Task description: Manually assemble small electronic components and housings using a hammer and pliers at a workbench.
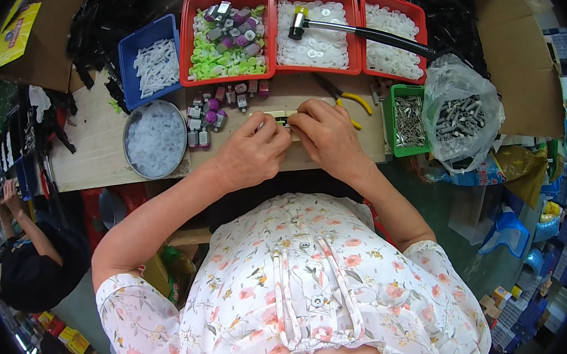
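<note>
My left hand (pixel 254 151) and my right hand (pixel 331 136) meet at the front of the wooden workbench (pixel 228 163). Both have their fingertips pinched together around a small part, mostly hidden by the fingers; a thin pale piece shows between them. Just behind the fingertips lies a small brass-coloured block (pixel 280 114) with a dark middle. Left of it, several small motors (pixel 203 139) with metal cases and purple or pink ends are grouped on the wood. Pliers with yellow handles (pixel 358 102) lie behind my right hand.
Behind stand a blue bin (pixel 124 68) of white sticks and red bins (pixel 185 67) of green and white parts. A hammer (pixel 372 33) rests across two bins. A round metal tray (pixel 129 165), a green bin (pixel 399 151) and a plastic bag (pixel 494 115) flank my hands. Another person (pixel 31 263) works at far left.
</note>
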A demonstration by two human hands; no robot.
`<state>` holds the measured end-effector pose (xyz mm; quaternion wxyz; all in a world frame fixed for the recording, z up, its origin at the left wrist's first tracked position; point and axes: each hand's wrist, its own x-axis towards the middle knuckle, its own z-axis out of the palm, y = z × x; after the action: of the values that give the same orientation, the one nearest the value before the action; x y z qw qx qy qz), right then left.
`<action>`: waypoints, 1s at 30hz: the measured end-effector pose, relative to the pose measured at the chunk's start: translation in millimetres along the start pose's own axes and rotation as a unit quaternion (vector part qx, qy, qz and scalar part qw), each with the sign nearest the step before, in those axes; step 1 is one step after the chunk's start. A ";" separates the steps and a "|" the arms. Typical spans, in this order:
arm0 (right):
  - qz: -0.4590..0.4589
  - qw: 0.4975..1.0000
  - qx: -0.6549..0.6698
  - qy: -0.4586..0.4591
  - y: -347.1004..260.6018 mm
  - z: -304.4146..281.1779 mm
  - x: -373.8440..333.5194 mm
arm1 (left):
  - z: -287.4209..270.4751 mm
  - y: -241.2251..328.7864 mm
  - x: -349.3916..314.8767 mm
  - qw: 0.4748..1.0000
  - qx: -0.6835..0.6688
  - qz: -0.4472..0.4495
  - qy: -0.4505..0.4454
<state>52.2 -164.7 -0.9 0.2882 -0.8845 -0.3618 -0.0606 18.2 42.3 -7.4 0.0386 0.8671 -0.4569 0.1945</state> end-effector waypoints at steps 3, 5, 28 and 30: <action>-0.008 0.999 0.032 0.034 1.0 4.4 -1.2 | 7.3 3.4 -0.1 0.998 0.010 -0.024 0.066; -0.013 0.999 0.036 0.039 3.5 6.5 -1.5 | 10.6 4.4 -3.7 0.998 0.015 -0.030 0.056; -0.038 0.999 0.008 -0.032 8.2 -2.8 -0.7 | 14.2 7.6 -10.4 0.996 0.006 -0.060 0.058; -0.012 0.993 0.120 0.019 15.1 -6.8 -4.0 | 6.8 5.2 -8.4 0.995 -0.044 -0.083 0.044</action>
<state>60.2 -179.5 -3.6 0.3983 -0.8380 -0.3711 -0.0373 11.8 44.2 -17.5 0.1127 0.8902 -0.3891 0.2084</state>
